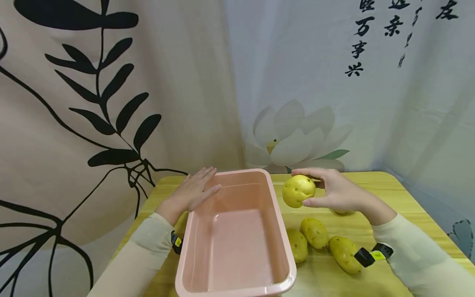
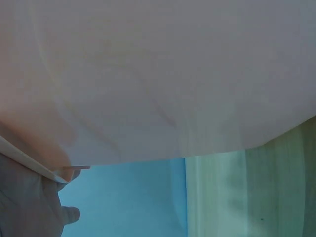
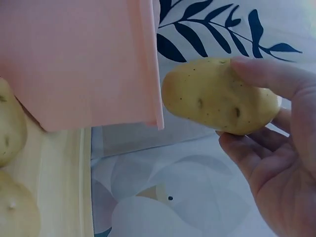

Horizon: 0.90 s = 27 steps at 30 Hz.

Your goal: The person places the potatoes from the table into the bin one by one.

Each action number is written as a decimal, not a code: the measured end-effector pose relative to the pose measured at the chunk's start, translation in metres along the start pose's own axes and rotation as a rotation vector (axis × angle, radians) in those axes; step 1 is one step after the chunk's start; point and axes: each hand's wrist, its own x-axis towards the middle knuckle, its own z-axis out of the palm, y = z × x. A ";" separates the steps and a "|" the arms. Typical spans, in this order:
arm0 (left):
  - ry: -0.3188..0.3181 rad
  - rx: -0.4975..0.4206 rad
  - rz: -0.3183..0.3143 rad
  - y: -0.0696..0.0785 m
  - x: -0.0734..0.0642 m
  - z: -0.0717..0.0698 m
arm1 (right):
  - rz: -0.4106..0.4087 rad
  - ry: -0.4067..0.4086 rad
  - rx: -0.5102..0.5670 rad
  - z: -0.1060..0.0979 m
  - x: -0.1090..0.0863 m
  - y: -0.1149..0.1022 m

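Observation:
A yellow potato (image 1: pixel 298 191) is pinched between the thumb and fingers of my right hand (image 1: pixel 335 192), held up just right of the pink basin (image 1: pixel 237 247). In the right wrist view the same potato (image 3: pixel 217 96) hangs level with the basin's rim, apart from it. My left hand (image 1: pixel 194 190) rests on the basin's far left rim with its fingers extended. The left wrist view shows mostly the basin's outer wall (image 2: pixel 148 84), with part of the left hand (image 2: pixel 32 202) at the lower left. Nothing lies inside the basin.
Several more potatoes lie on the wooden table (image 1: pixel 356 181) to the right of the basin, among them one potato (image 1: pixel 314 233) and another (image 1: pixel 345 253) near the right wrist. One is mostly hidden beneath the right hand. A printed curtain (image 1: pixel 193 82) hangs behind the table.

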 end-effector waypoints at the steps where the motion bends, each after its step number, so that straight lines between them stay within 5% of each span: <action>1: 0.002 0.007 0.002 0.000 0.000 0.000 | -0.004 -0.009 -0.004 0.000 0.003 -0.002; 11: 0.009 0.019 -0.022 0.001 -0.001 0.000 | -0.014 -0.119 0.044 0.006 0.037 -0.028; 27: 0.031 0.029 -0.054 0.001 -0.002 0.000 | -0.106 -0.369 0.016 0.044 0.098 -0.072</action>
